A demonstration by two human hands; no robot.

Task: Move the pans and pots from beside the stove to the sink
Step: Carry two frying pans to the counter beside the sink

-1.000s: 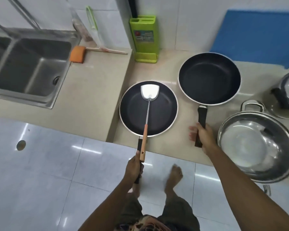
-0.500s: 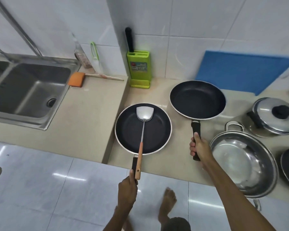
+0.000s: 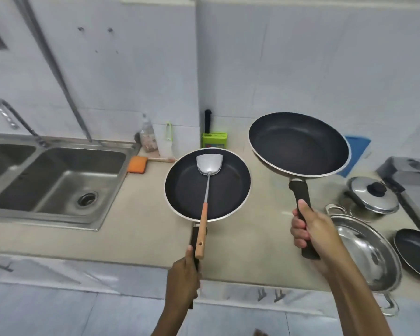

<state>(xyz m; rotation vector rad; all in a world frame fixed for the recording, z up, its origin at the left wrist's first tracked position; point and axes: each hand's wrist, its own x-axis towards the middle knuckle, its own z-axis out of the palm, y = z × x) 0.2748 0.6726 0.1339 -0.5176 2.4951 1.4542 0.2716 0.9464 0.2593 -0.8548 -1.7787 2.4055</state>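
Note:
My left hand [image 3: 183, 275] grips the black handle of a black frying pan [image 3: 228, 187], held above the counter; a metal spatula with a wooden handle [image 3: 205, 187] lies in it. My right hand [image 3: 312, 232] grips the handle of a second, larger black frying pan [image 3: 298, 144], raised higher and tilted. The steel double sink [image 3: 58, 180] is at the left. On the counter at the right sit a wide steel pot [image 3: 369, 255], a lidded steel pot [image 3: 371, 195] and another black pan [image 3: 415, 251], beside the stove [image 3: 412, 170].
An orange sponge [image 3: 137, 164], a bottle [image 3: 148, 138] and a green knife block [image 3: 214, 139] stand along the wall between sink and pans. A blue board [image 3: 357, 151] leans behind the raised pan. The beige counter [image 3: 136, 229] has a step beside the sink.
Both pans have been lifted off the counter, the right one higher. The view has tilted up, showing more wall and the stove at the right.

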